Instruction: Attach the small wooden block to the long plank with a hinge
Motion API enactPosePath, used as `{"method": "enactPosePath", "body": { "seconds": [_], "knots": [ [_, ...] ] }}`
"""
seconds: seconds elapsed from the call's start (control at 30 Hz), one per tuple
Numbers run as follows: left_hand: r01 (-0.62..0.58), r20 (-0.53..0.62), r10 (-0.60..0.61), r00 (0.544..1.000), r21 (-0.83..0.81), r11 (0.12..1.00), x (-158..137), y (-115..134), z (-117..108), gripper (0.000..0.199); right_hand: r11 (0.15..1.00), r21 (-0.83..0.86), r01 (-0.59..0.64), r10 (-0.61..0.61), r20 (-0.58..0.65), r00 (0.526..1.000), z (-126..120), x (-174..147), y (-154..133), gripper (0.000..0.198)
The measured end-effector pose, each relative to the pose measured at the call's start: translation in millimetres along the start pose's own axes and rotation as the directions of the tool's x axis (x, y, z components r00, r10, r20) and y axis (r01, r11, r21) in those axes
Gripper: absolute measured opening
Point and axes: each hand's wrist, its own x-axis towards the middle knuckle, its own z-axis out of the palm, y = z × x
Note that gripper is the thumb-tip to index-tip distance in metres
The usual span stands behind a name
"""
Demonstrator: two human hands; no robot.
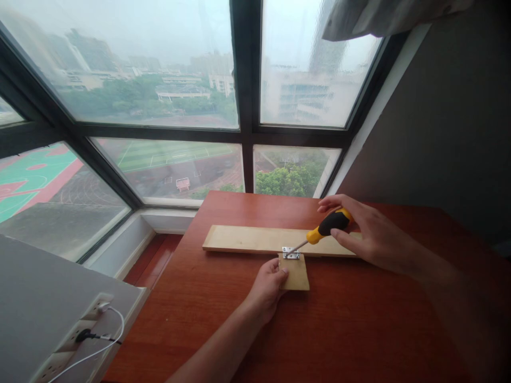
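Observation:
My left hand (269,287) grips the left edge of a small wooden board (296,276), thumb on top. A silver metal hinge (291,252) lies where this piece meets a long pale wooden board (247,237). In my right hand (365,229) is a yellow and black screwdriver (328,224), its handle between thumb and fingers. The shaft slants down to the left, and its tip is at the hinge's left part. Whether a screw sits under the tip is too small to tell. My right hand covers part of the long board's right end.
The boards rest on a reddish-brown wooden table (191,319). Beyond its far edge stand windows with dark frames (247,96). At lower left, a low wall carries sockets with a white plug (104,307) and a black plug (83,335). Grey cloth (375,18) hangs at top right.

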Motion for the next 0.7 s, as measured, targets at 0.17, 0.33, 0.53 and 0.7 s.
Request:
{"method": "enactPosePath", "body": {
  "seconds": [0.17, 0.33, 0.53, 0.7],
  "knots": [
    [0.005, -0.004, -0.005, 1.000, 0.010, 1.000, -1.5, 1.6, 1.3, 0.036, 0.992, -0.117, -0.054, 0.047, -0.061, 0.997, 3.1, 2.3, 7.0, 0.038],
    [-0.003, -0.003, 0.003, 1.000, 0.010, 1.000, -2.8, 3.2, 2.9, 0.034, 0.946, -0.288, -0.150, 0.108, -0.158, 0.982, 7.6, 2.1, 6.0, 0.034],
    [-0.004, 0.006, 0.004, 1.000, 0.017, 1.000, -1.9, 2.9, 1.9, 0.035, 0.999, 0.033, 0.023, -0.024, 0.029, 0.999, -2.8, -1.1, 1.7, 0.033],
    [-0.002, 0.010, 0.002, 1.000, 0.015, 1.000, 0.4, 0.5, 0.1, 0.036, 0.950, -0.289, -0.116, 0.086, -0.117, 0.989, 6.0, 2.5, 6.2, 0.036]
  ]
}}
